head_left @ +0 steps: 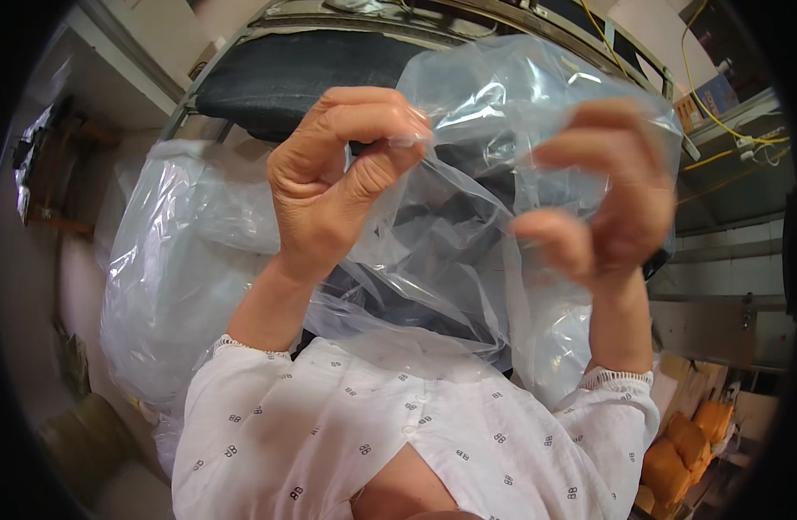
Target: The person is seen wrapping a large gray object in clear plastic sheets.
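Clear plastic bag [468,217] held up close between both hands: left hand [338,182] pinching its upper edge at thumb and forefinger, right hand [606,208] curled behind the film, grip blurred, hard to judge. Bag's lower end hidden behind white patterned sleeves [329,425].

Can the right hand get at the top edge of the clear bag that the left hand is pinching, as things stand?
Probably yes: the right hand is already raised against the clear bag, beside the left hand, with nothing between them.
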Demonstrator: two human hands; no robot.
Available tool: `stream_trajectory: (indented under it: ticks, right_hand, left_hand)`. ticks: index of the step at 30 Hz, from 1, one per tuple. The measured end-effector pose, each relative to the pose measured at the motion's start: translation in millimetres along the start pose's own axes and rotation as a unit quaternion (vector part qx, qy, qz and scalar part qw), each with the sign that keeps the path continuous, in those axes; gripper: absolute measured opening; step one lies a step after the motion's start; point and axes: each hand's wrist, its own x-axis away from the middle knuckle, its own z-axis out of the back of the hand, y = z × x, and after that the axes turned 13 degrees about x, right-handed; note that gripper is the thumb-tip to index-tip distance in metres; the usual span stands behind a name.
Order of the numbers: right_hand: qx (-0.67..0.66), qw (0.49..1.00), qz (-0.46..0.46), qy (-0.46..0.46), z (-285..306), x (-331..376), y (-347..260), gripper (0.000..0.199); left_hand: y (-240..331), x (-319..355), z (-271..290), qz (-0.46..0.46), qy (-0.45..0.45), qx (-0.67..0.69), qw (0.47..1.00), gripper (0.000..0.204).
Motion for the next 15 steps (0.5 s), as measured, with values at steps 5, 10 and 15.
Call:
stream_trajectory:
  ticks: [5, 10, 15]
  right_hand:
    - [0.22, 0.975, -0.024, -0.022, 11, -9, 22, 0.033]
    - [0.05, 0.944, -0.157, -0.285, 15, 11, 23, 0.011]
    - [-0.004, 0.909, -0.202, -0.364, 27, 72, 41, 0.011]
  left_hand:
    - [4, -11, 18, -0.054, 0.048, 0.007, 0.997, 0.012]
    - [36, -32, 75, -0.061, 0.171, -0.031, 0.983, 0.019]
    - [98, -40, 236, -0.114, 0.2, -0.008, 0.973, 0.017]
